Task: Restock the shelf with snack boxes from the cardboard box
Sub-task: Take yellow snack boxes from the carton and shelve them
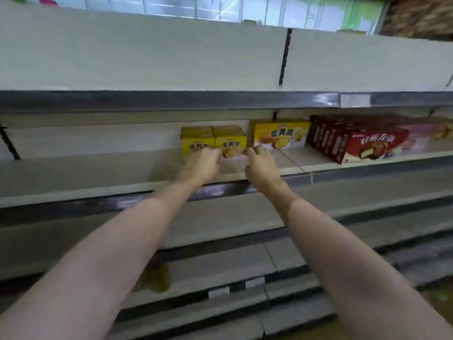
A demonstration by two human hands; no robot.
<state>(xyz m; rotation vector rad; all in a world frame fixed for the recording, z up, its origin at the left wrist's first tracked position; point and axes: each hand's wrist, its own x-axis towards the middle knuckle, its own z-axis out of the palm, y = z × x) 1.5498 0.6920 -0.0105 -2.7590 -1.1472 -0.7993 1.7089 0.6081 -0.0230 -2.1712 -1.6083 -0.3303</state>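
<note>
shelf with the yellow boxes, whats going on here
A person is stocking a store shelf. Both hands reach to the small yellow snack boxes set side by side at the back: the left hand touches their front, the right hand is at their right edge. A larger yellow box and red boxes stand to the right.

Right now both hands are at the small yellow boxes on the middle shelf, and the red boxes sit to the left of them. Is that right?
One thing is wrong: the red boxes sit to the right, beyond the large yellow box. The head view shows it. The left hand and right hand are indeed at the small yellow boxes on the middle shelf.
</note>
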